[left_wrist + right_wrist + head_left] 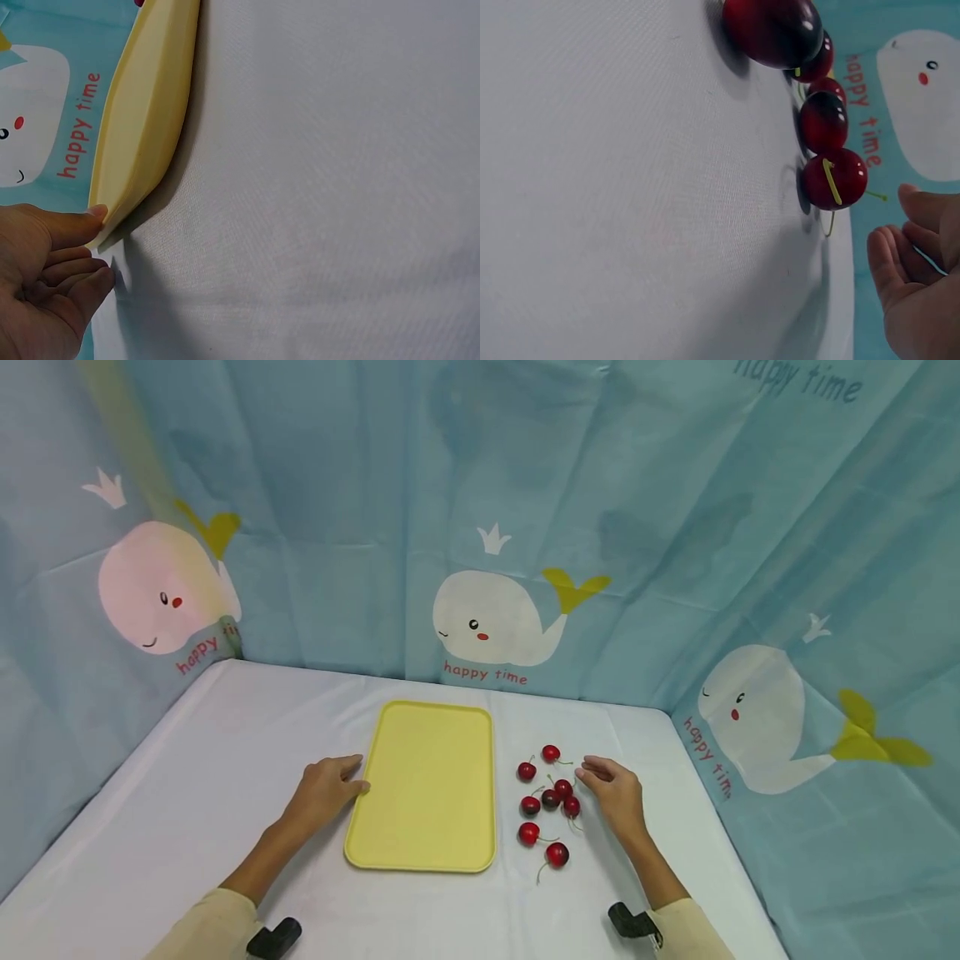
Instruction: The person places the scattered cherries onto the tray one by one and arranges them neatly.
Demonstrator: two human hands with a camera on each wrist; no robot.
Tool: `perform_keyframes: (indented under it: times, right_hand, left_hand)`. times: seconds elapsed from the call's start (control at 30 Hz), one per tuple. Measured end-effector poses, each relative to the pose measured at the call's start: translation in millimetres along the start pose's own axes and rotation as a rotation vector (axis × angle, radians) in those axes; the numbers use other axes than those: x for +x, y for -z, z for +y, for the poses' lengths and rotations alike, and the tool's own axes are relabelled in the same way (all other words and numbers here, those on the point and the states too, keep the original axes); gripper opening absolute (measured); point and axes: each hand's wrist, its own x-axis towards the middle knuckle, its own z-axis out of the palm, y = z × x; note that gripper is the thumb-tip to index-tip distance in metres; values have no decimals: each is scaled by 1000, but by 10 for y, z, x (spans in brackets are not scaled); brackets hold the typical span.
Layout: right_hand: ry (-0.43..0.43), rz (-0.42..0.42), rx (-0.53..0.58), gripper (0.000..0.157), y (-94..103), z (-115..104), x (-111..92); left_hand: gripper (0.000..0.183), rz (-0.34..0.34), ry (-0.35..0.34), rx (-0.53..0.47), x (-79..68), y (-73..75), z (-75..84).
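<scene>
White-covered desk [225, 735]. Cherries [551, 799] spread between yellow tray [423, 785] and desk's right edge. Tray touched by loose left grip [327, 787]; right grip [617, 793] empty, relaxed. Stems [831, 181] best pinched softly.

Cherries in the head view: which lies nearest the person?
The lowest cherry in the picture, at the group's near end; the other seven cherries lie farther away.

- A table under white cloth [247, 735] is filling the foreground.
- Light blue curtains [330, 527] are enclosing it on 3 sides, creasing softly.
- 3 pale printed whales [487, 614] are showing yellow tails [576, 593], a small crown [493, 541] floating above each.
- Red "happy time" lettering [485, 673] is running under them.
- A yellowish band [123, 435] is tinting the left curtain.
</scene>
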Motion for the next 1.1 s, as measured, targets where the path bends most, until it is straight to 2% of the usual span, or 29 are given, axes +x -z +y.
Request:
perform_keyframes:
  times: [0.6, 1.1]
  right_hand:
    - [-42, -36, 2, 37, -156, 41, 136]
    - [-31, -21, -16, 25, -218, 56, 168]
  left_hand:
    - [58, 13, 1, 3, -9, -26, -8]
    - [56, 42, -18, 7, -33, -34, 4]
